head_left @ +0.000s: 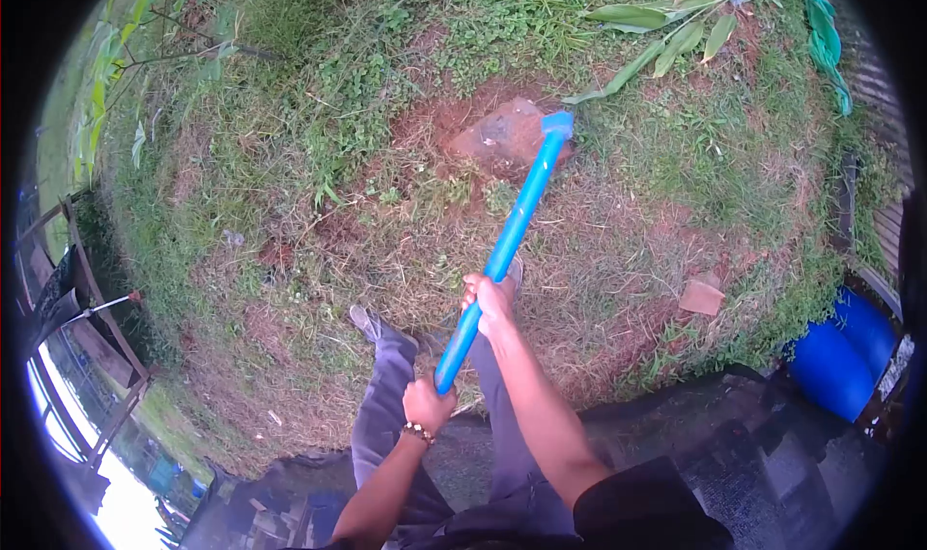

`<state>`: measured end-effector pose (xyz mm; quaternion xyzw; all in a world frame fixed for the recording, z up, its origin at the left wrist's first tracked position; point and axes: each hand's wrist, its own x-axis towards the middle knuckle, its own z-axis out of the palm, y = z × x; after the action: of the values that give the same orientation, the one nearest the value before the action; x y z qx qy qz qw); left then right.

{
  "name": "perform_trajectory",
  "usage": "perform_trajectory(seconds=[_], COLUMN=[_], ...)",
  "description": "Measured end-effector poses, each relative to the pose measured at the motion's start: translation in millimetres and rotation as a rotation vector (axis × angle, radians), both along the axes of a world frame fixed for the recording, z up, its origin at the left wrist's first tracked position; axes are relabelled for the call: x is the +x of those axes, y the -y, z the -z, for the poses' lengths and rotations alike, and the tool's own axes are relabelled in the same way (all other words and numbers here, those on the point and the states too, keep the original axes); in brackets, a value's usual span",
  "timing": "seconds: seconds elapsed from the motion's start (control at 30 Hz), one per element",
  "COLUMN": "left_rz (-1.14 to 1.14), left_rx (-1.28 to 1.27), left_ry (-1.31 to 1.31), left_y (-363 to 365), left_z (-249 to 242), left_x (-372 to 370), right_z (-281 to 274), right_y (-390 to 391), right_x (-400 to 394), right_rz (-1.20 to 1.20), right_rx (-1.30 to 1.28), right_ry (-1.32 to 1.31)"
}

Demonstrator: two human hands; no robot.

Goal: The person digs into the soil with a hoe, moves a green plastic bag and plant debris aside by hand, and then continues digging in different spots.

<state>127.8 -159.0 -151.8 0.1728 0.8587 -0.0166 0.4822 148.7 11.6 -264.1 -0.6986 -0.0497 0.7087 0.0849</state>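
One pole [519, 217], blue, straight, set aslant, its near end low and left, its far end high and right; a lumpy blue head [557, 123] tops the far end.

Two hands on it. Left hand [429, 405]: fingers curled round the near end, only a short stub of pole showing beyond the fist; beaded bracelet [420, 432] at the wrist. Right hand [491, 299]: closed round the shaft farther up. Most of the pole's length runs out past the right hand, to the far side and slightly right.

One slab [497, 135], flat, reddish brown, bedded in bare soil on the far side; the head overlaps its right part in view, contact cannot be told.

Two shoes: one left of the pole [365, 322], one partly hidden behind the right hand.

Far right: long leaves [681, 46] on the grass [406, 57]; green cloth [823, 38] beside a corrugated sheet [874, 106].

Right: one brick-coloured block [702, 297], alone on the ground; blue drums [835, 366] nearer, at the edge.

Near side: dark sheeting [715, 453] on the ground.
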Motion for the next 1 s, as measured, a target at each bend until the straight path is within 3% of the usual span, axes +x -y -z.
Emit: perform_trajectory(seconds=[0.03, 0.07, 0.13, 0.23, 0.33, 0.37, 0.43, 0.5, 0.57, 0.67, 0.73, 0.83, 0.93, 1.0], left_rz=[0.057, 0.050, -0.014, 0.168, 0.254, 0.275, 0.149, 0.046, -0.094, -0.070, 0.066, 0.221, 0.257, 0.207], left_rx=[-0.016, 0.028, 0.357, 0.442, 0.429, 0.385, 0.028, -0.164, -0.181, -0.057, 0.091, 0.399, 0.451, 0.263], left_ry=[-0.031, -0.004, 0.090, 0.072, -0.029, -0.060, -0.093, -0.097, -0.030, 0.018, 0.084, 0.141, 0.076, -0.001], left_y=[9.8, 10.8, -13.3, -102.8, -117.8, -104.7, -16.0, 54.3, 93.2, 99.9, 95.7, 6.3, -24.9, 31.3], left_z=[-8.3, -10.2, 6.9, 47.1, 77.1, 77.8, 23.5, -31.0, -89.9, -101.3, -68.5, 23.0, 70.0, 68.8], left_x=[12.9, 18.3, 11.4, -13.4, -43.4, -51.8, -38.2, -25.9, -2.1, -12.6, -20.4, -48.1, -85.2, -84.0], right_z=[-11.2, -20.4, -56.7, -74.7, -17.5, 13.2, 54.1, 8.3, -35.1, -65.2, -91.3, -73.6, -21.0, 26.8], right_y=[7.1, 5.8, -35.7, -121.2, -150.8, -124.3, -10.6, 77.3, 135.4, 133.6, 85.3, -14.7, -61.2, 11.4], right_x=[15.1, 23.7, 25.8, 33.4, 20.3, 12.2, -14.1, -28.7, -14.3, -10.4, 4.3, 17.8, 7.1, -31.3], right_rz=[0.090, 0.078, 0.095, 0.259, 0.302, 0.307, 0.051, 0.008, -0.021, 0.052, 0.143, 0.245, 0.340, 0.227], right_rx=[-0.009, 0.059, 0.293, 0.527, 0.504, 0.420, -0.071, -0.196, -0.278, -0.158, 0.026, 0.426, 0.484, 0.225], right_ry=[-0.119, -0.061, 0.004, 0.062, 0.027, -0.009, -0.106, -0.087, -0.118, -0.100, -0.055, 0.084, 0.020, -0.007])
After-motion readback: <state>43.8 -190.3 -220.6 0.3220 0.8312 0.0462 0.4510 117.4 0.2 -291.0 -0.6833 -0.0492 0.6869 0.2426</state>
